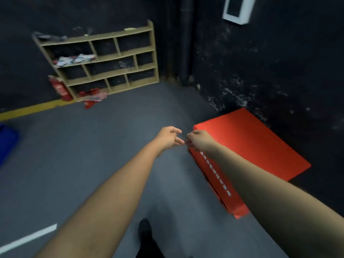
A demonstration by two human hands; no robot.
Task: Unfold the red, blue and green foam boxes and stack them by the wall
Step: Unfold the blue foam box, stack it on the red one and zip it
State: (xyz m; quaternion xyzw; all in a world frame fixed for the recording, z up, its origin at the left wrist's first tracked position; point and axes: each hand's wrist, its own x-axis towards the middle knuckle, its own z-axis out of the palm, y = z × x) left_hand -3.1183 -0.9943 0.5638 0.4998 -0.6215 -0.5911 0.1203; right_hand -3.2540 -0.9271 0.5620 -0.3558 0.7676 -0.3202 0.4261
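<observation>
Nothing is gripped by the left hand (168, 139); its fingers are loose and a bit spread, held out over the grey floor (104, 146). Fingers of the right hand (198, 141) are curled at the near top corner of the red foam box (251, 146), but the pic is too blurry to tell if the corner is pinched or just touched, so the grip can't be told. Both hands are stretched forward w/ bare arms, and the fingertips are nearly met in the middle.

Red box is seen opened up as a big block, set on the floor right by the black wall (279, 71) on the right. A line of small white marks is printed along its near side; they can't be read. A flap or fold of red is seen at its near bottom corner.

A bit of sth blue (6, 142) is seen at the far left edge, well apart from the red box. What it is can't be told for sure.

At the back wall a tan shelf unit (104, 62) is stood, w/ some cloth bits in it. A red fire extinguisher (60, 88) is leaned beside it, and red stuff is dropped on the floor near it. A yellow line (31, 108) is painted along the floor edge, a white line (28, 239) nearer. A white box (237, 9) is fixed high on the right wall. A dark shoe (146, 229) is seen at the bottom.
</observation>
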